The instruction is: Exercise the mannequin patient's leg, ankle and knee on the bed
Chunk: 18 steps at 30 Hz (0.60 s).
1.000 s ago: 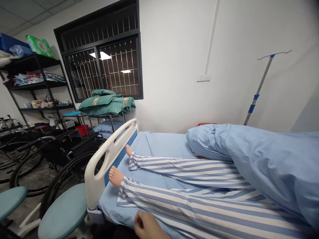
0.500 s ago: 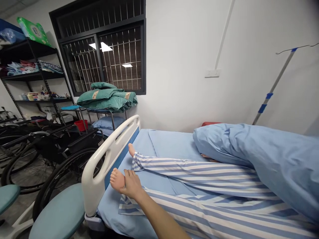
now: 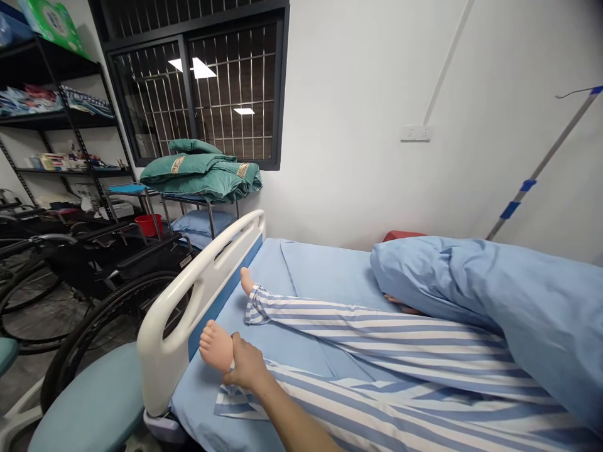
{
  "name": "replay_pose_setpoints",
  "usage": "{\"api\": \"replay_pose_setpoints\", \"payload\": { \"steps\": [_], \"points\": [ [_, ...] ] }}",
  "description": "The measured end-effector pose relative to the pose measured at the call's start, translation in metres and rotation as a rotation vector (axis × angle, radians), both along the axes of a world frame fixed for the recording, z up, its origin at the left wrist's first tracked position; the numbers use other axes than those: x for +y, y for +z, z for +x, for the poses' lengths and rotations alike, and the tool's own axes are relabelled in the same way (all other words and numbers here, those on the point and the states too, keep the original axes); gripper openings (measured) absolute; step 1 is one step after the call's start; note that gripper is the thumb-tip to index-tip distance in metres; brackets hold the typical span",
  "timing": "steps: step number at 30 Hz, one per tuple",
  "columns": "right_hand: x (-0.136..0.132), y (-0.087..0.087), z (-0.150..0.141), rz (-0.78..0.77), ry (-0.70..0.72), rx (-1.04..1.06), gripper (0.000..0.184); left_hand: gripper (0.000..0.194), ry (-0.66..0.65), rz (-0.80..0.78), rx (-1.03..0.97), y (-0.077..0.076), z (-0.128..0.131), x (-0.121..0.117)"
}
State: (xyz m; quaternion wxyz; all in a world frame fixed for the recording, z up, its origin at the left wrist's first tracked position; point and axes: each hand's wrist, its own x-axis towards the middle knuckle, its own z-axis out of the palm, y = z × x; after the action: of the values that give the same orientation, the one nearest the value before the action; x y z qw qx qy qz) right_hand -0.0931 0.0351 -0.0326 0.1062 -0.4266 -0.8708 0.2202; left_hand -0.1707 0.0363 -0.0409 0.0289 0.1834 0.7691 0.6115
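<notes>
My right hand (image 3: 245,364) reaches in from the bottom, its fingers wrapped round the ankle of the nearer bare foot (image 3: 217,348). That foot is smooth like a mannequin's and points toes up beside the footboard. Striped blue-and-white trousers (image 3: 377,329) cover both legs, and the nearer trouser cuff lies loose under my wrist. The farther foot (image 3: 246,281) rests on the light blue sheet (image 3: 325,267). A blue quilt (image 3: 471,270) is bunched over the upper body, with part of a hand showing under its edge. My left hand is not in view.
A white-and-blue footboard (image 3: 162,351) rises at the bed's left end. Beyond it stand a wheelchair (image 3: 113,270) and a green-topped stool (image 3: 89,402). Folded green quilts (image 3: 202,172) lie below the window. An IV pole (image 3: 541,166) leans into view at the right.
The view has shifted slightly. My right hand has turned and closed more fully round the ankle, its fingers now bunched on the far side. The nearer foot sits slightly lower and farther left in view.
</notes>
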Motion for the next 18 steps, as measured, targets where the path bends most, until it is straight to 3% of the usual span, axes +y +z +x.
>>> {"api": "replay_pose_setpoints", "payload": {
  "steps": [4, 7, 10, 13, 18],
  "points": [
    [0.006, -0.001, 0.008, -0.096, 0.002, -0.119, 0.073, 0.024, -0.32, -0.04, -0.302, -0.016, 0.024, -0.034],
    [0.007, -0.002, 0.01, -0.105, -0.021, -0.149, 0.074, 0.022, -0.393, -0.033, -0.367, -0.035, 0.04, -0.078],
    [0.007, -0.003, 0.009, -0.093, -0.012, -0.132, 0.073, 0.036, -0.445, 0.077, -0.448, -0.042, 0.036, -0.105],
    [0.009, -0.004, 0.008, -0.108, -0.012, -0.12, 0.074, 0.05, -0.375, 0.177, -0.49, -0.036, 0.015, -0.102],
    [0.011, -0.004, 0.008, -0.129, -0.024, -0.115, 0.078, 0.05, -0.278, 0.086, -0.475, -0.028, -0.004, -0.076]
  ]
}}
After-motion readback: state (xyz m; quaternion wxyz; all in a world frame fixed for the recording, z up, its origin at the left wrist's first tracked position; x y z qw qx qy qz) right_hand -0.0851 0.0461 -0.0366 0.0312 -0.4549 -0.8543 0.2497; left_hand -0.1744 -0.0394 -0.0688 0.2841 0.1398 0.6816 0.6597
